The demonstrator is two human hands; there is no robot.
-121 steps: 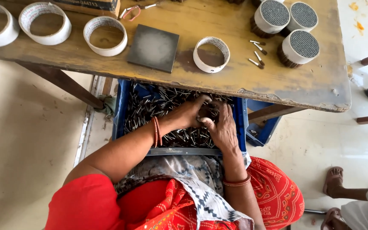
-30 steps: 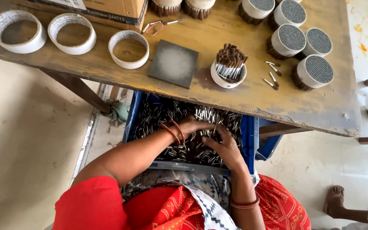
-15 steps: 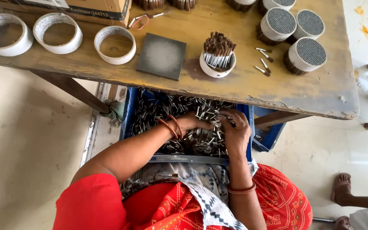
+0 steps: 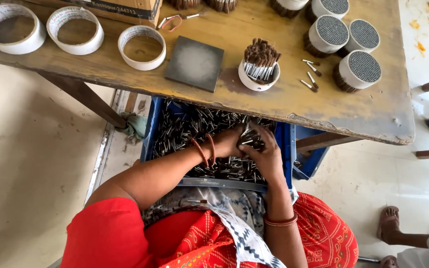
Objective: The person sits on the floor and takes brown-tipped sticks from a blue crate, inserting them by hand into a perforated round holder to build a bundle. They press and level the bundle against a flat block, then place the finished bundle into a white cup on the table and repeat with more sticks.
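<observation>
A blue crate [image 4: 288, 144] full of small metal-tipped sticks [image 4: 184, 131] sits under the wooden table's front edge, on my lap. Both hands are inside it. My left hand [image 4: 228, 142], with orange bangles on the wrist, and my right hand [image 4: 265, 154] close together around a bundle of sticks [image 4: 249, 137]. On the table above stands a white ring [image 4: 255, 82] partly filled with upright sticks [image 4: 261, 57], brown ends up. A dark grey square plate [image 4: 194, 63] lies to its left.
Three empty white tape rings [image 4: 141, 48] [image 4: 75, 30] [image 4: 10, 33] line the table's left. Packed round bundles [image 4: 357, 70] [image 4: 327, 33] stand at the right, with a few loose sticks [image 4: 311, 74] nearby. A cardboard box [image 4: 125, 9] sits at the back. Another person's sandalled feet [image 4: 391, 229] are at lower right.
The white ring, empty four seconds ago, now holds a cluster of sticks. My hands have come together in the crate and gathered a bundle.
</observation>
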